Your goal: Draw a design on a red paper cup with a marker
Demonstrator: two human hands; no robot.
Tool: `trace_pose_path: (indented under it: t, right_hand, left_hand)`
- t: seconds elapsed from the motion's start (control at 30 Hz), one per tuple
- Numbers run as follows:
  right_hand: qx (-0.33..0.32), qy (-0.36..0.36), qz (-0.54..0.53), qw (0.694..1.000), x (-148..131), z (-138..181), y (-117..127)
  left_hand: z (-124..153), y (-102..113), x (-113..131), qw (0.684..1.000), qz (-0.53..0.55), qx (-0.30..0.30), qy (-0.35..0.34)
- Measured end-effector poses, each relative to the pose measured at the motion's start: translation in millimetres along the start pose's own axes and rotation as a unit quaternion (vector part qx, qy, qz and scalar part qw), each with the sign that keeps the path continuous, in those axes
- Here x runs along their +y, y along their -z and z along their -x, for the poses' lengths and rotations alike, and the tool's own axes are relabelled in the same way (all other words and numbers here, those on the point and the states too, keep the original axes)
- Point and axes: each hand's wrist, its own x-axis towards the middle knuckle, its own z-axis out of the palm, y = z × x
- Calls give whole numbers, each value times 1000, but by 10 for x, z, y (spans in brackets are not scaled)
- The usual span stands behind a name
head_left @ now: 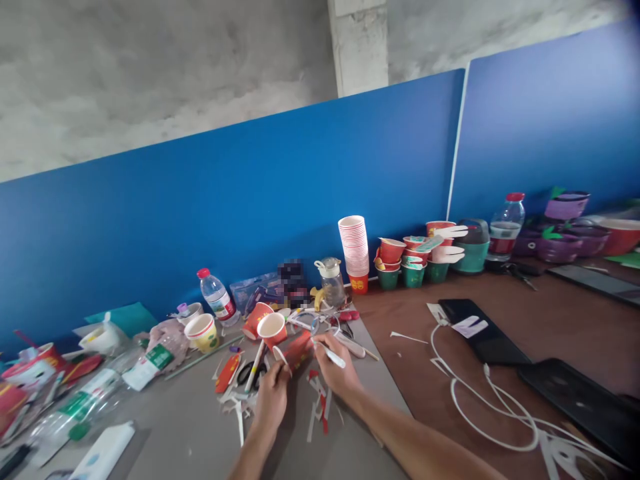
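Note:
My left hand (273,393) is closed on a small curved white paper piece (281,359), pinched at the fingertips. A slim white pen (333,355) lies in my closed right hand (336,370), its front end towards the left. Between the hands is a blurred red paper piece (300,348); whether either hand touches it I cannot tell. A red paper cup (273,329) stands just beyond my left hand. Black-handled scissors (246,375), a white marker (256,365) and an orange-red cutter (229,373) lie left of it. Red and white paper scraps (320,400) lie between my forearms.
A tall stack of paper cups (354,250) and a glass jug (331,281) stand by the blue partition (225,193). Bottles, including one with a red cap (217,297), crowd the left. A black phone (483,330) and a white cable (455,407) lie at right.

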Motion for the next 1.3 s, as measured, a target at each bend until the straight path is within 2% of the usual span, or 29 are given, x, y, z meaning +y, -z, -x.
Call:
trace_pose_path:
  t: [0.13, 0.3, 0.43, 0.63, 0.83, 0.97, 1.03, 1.1, 1.17, 1.3]
  right_hand:
    - [-8, -5, -16, 1000, -55, 14, -15]
    - [15, -40, -25, 999, -37, -19, 14]
    - [-29, -3, -34, 999, -31, 10, -8]
    - [19, -30, -24, 999, 3, -24, 22]
    - [-20, 9, -30, 999, -42, -33, 37]
    - [33, -48, -2, 998, -29, -62, 71]
    - [39, -26, 10, 999, -30, -51, 70]
    - [16, 17, 14, 1000, -34, -35, 56]
    - [7, 28, 16, 999, -26, -37, 51]
    - [71, -37, 26, 996, 12, -77, 89]
  left_hand:
    - [13, 0, 31, 1000, -6, -18, -1]
    - [37, -19, 59, 1000, -2, -18, -11]
    - [57, -23, 112, 1000, 0, -17, -10]
    - [94, -34, 176, 999, -38, -15, -12]
    - [112, -82, 124, 997, -56, -23, -38]
    - [112, -102, 87, 996, -78, -29, -31]
    - [110, -101, 77, 996, -81, -32, -31]
    - [108, -97, 77, 996, -74, -33, -33]
    - [109, -95, 88, 997, -67, -32, -36]
    - [119, -94, 116, 995, -85, -38, -28]
